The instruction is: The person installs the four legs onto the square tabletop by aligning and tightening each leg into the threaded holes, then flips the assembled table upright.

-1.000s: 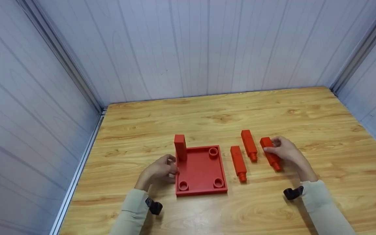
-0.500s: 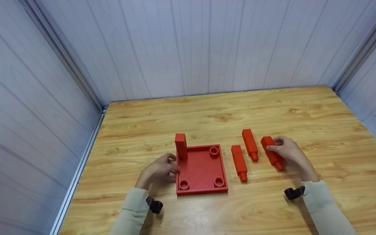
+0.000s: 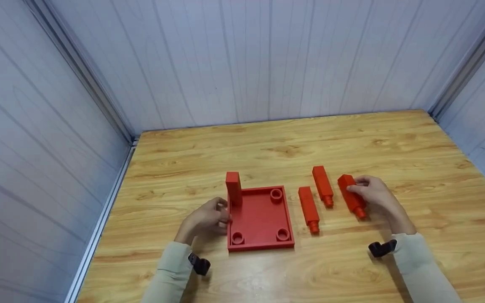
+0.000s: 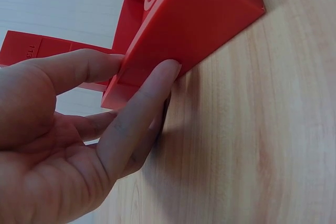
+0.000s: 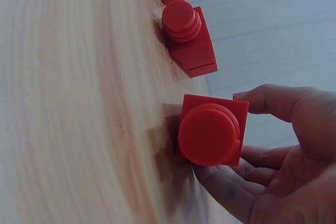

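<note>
A shallow red square base (image 3: 259,219) with a raised rim lies on the table. One red square post (image 3: 233,189) stands upright at its far left corner; round sockets (image 3: 282,235) show at the other corners. My left hand (image 3: 204,216) pinches the base's left wall (image 4: 173,35) between thumb and fingers. On the right, my right hand (image 3: 373,193) grips a red square peg (image 3: 350,195) with a round, stepped end, thumb on one face and fingers on others. In the right wrist view that round end (image 5: 207,135) faces the camera; whether the peg touches the table cannot be told.
Two similar red pegs, a nearer one (image 3: 308,206) and a farther one (image 3: 322,185), lie between the base and my right hand. The wood-grain table (image 3: 175,155) ends at a pale panel wall (image 3: 246,63) behind, with side panels left and right.
My right hand and the peg in it have shifted very slightly to the right. The left hand, the base and the two loose pegs stay put.
</note>
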`<state>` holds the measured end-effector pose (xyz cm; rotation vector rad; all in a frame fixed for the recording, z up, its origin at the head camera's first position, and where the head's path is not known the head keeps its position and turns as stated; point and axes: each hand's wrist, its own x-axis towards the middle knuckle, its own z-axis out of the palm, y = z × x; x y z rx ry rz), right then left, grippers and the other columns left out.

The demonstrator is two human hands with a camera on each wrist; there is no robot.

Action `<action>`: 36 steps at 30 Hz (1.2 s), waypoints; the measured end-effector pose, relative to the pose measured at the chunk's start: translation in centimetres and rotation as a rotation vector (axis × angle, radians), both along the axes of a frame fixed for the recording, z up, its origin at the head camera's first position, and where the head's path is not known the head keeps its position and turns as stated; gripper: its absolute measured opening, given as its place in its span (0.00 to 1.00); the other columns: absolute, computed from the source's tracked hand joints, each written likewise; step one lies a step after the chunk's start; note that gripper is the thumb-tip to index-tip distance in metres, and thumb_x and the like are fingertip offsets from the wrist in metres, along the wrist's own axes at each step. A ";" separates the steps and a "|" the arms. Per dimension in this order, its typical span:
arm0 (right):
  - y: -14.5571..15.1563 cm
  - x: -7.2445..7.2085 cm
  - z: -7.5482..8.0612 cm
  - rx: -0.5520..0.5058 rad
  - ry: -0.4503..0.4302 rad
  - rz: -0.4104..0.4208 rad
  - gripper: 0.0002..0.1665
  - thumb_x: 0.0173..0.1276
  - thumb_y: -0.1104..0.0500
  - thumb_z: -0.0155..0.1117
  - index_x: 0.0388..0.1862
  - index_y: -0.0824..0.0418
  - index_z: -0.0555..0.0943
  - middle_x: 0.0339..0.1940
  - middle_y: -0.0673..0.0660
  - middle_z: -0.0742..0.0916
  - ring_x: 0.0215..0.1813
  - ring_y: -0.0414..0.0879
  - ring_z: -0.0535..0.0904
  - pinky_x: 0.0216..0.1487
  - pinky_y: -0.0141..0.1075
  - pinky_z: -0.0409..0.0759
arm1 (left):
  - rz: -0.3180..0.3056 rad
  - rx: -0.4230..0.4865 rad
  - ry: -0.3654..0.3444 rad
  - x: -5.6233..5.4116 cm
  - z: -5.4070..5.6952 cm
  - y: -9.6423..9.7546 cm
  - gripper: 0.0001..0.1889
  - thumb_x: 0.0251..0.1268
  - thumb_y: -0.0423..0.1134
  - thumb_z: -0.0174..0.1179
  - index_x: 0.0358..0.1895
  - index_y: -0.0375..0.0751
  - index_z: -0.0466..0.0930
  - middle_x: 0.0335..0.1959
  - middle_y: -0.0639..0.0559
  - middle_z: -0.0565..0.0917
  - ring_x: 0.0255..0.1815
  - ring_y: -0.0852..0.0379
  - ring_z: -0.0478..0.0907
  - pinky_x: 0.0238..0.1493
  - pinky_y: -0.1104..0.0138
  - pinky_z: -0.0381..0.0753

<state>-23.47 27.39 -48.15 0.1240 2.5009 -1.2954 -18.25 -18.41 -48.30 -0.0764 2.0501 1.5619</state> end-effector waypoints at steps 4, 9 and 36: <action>0.0 0.1 0.0 -0.049 -0.009 -0.023 0.38 0.69 0.50 0.58 0.67 0.74 0.62 0.61 0.72 0.72 0.53 0.53 0.76 0.44 0.33 0.81 | 0.001 -0.003 0.002 0.1 0.0 0.0 0.25 0.57 0.22 0.51 0.60 0.30 0.60 0.42 0.37 0.77 0.37 0.50 0.77 0.37 0.58 0.85; 0.2 0.3 -0.1 -0.104 -0.012 -0.045 0.38 0.70 0.50 0.58 0.68 0.73 0.61 0.63 0.72 0.71 0.49 0.45 0.76 0.44 0.31 0.81 | 0.005 -0.018 0.001 0.1 0.0 -0.1 0.24 0.58 0.22 0.50 0.60 0.32 0.61 0.43 0.37 0.78 0.38 0.49 0.78 0.38 0.57 0.85; -0.7 0.5 0.4 -0.583 0.074 -0.178 0.42 0.65 0.51 0.65 0.68 0.72 0.60 0.40 0.42 0.83 0.43 0.35 0.80 0.44 0.29 0.83 | 0.023 -0.014 -0.003 0.1 0.1 0.2 0.24 0.58 0.23 0.51 0.60 0.31 0.62 0.42 0.37 0.77 0.38 0.49 0.78 0.38 0.57 0.86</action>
